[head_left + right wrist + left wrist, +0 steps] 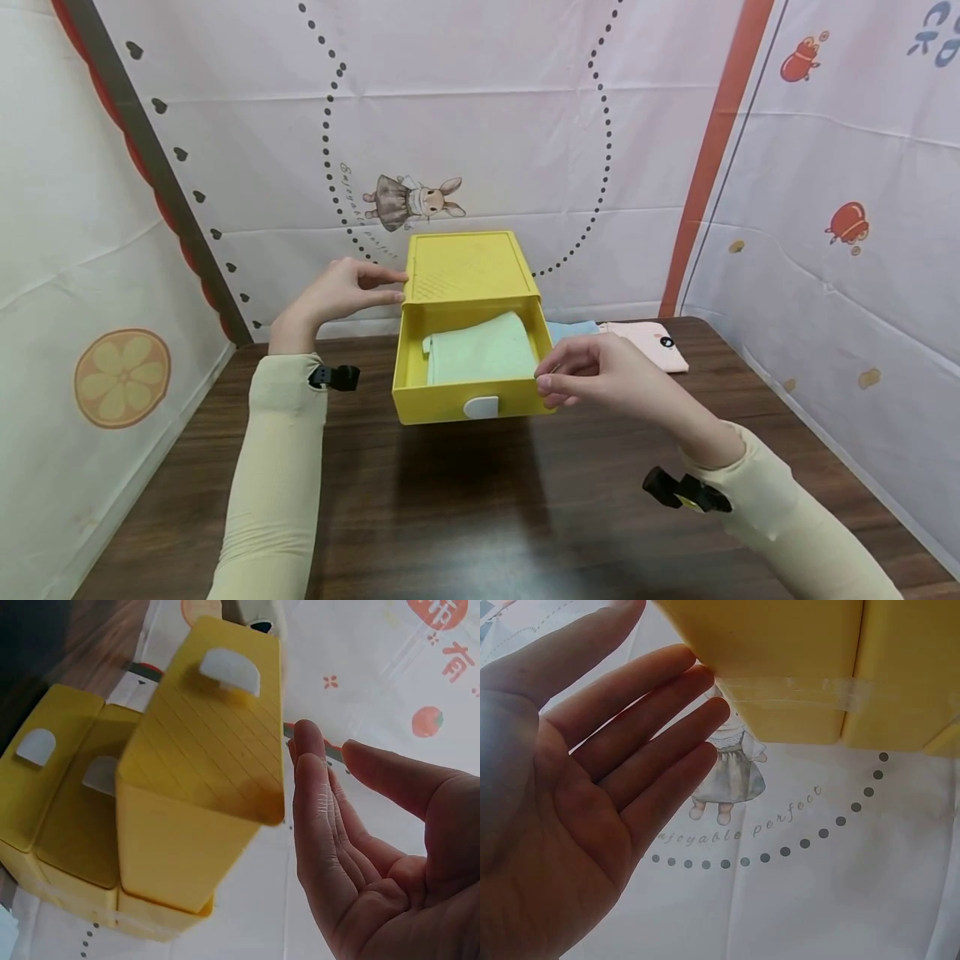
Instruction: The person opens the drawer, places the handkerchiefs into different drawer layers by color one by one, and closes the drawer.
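A yellow drawer unit (472, 265) stands toward the back of the table. Its top drawer (431, 405), with a white tab handle (481, 407), is pulled well out. Inside it lies a folded pale green cloth (483, 350). My left hand (341, 292) has its fingertips against the unit's left side; the left wrist view shows those fingers straight. At the drawer's right front corner is my right hand (600, 377), holding nothing. In the right wrist view its fingers (315, 802) are extended beside the drawer front (214, 742), thumb apart.
Behind my right hand lie a light blue cloth (572, 328) and a pink cloth (645, 343) with an eye-like mark. Two shut drawers (71, 795) sit under the pulled-out one. Printed curtains (480, 125) enclose the dark wooden table (465, 525) at the back and sides.
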### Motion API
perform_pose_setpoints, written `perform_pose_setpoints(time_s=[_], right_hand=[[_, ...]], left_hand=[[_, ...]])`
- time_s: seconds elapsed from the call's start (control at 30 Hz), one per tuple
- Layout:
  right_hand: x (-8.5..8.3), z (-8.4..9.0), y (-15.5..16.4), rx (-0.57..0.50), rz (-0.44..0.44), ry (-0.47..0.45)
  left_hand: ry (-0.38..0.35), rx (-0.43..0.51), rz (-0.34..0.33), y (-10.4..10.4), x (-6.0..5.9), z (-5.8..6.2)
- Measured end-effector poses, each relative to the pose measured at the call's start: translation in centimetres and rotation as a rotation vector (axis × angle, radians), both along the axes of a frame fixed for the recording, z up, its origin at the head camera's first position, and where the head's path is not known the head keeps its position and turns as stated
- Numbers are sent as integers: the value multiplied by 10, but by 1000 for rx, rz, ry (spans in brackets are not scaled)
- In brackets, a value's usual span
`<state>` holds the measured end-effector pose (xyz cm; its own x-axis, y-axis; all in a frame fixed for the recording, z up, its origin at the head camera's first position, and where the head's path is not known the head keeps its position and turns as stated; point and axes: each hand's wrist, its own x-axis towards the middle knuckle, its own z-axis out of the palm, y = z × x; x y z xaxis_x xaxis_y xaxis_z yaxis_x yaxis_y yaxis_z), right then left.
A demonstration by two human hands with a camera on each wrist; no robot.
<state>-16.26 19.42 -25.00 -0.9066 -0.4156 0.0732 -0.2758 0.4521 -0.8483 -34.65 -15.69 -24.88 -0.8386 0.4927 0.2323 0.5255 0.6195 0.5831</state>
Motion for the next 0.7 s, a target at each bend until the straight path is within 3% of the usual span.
perform_pose_setpoints(time_s=[0.7], right_hand=[[9,-37,-10,0,6,-20]], left_hand=[[1,5,1,0,0,0]])
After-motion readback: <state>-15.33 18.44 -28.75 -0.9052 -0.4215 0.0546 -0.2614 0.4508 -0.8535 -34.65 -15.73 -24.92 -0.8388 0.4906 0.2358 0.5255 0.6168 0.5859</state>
